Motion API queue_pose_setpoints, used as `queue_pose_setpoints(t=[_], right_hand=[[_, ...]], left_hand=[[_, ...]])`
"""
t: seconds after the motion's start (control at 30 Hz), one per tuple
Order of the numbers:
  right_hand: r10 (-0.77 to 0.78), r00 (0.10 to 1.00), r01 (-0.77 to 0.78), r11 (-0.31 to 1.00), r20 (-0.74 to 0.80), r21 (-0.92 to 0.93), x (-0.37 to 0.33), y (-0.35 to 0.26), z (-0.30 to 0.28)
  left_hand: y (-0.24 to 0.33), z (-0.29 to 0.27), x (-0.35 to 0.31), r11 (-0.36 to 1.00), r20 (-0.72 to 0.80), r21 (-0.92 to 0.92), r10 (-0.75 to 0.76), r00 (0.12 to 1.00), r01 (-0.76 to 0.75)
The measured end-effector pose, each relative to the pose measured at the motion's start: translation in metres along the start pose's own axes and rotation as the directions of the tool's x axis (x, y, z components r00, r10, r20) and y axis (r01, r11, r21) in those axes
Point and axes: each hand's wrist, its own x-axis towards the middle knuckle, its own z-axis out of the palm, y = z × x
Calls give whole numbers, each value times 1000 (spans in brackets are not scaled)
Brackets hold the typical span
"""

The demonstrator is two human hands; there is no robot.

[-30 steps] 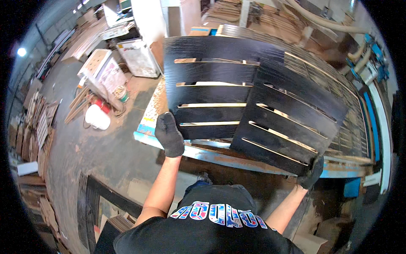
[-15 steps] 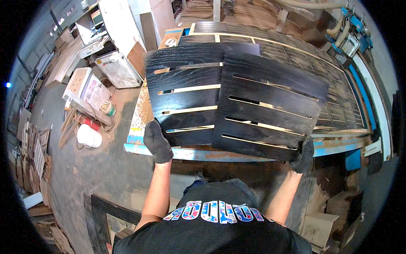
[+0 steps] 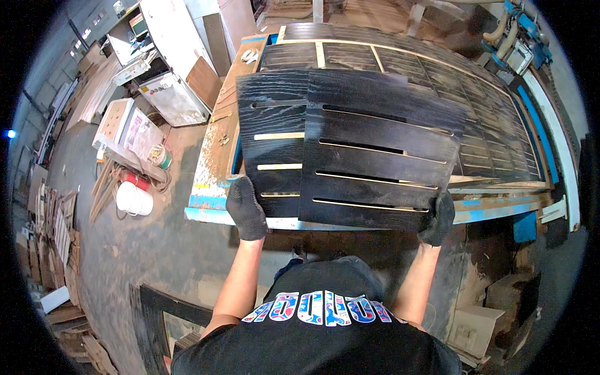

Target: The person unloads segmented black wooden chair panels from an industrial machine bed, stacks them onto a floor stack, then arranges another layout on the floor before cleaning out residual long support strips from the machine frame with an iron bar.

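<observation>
Two black wood-grained panels (image 3: 380, 164) with long rounded slots overlap in front of me, tilted above the front edge of a workbench. The right panel lies over the inner part of the left panel (image 3: 275, 152). My left hand (image 3: 245, 209), in a black glove, grips the left panel's lower outer edge. My right hand (image 3: 440, 220), gloved alike, is closed on the lower right corner of the right panel. The fingers of both hands are partly hidden behind the panels. Pale strips show through some of the slots.
Behind the panels, the workbench (image 3: 205, 215) with blue-and-white edges carries black slatted panels (image 3: 400, 59) and pale wood strips. A white bucket (image 3: 134, 199) and worn white cabinet (image 3: 175, 100) stand left. A dark frame (image 3: 178, 305) is at lower left; a blue machine (image 3: 520, 56) is at upper right.
My hands have come closer together, the left one moving right and the right one left. The panels now overlap more, and the left panel shows a narrower strip.
</observation>
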Motion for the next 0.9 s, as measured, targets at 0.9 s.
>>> queue_pose_setpoints(t=[0.9], right_hand=[[400,916,-385,884,-2,266,-5,15,13]], left_hand=[[16,32,-55,982,234,20,-185,955,185]])
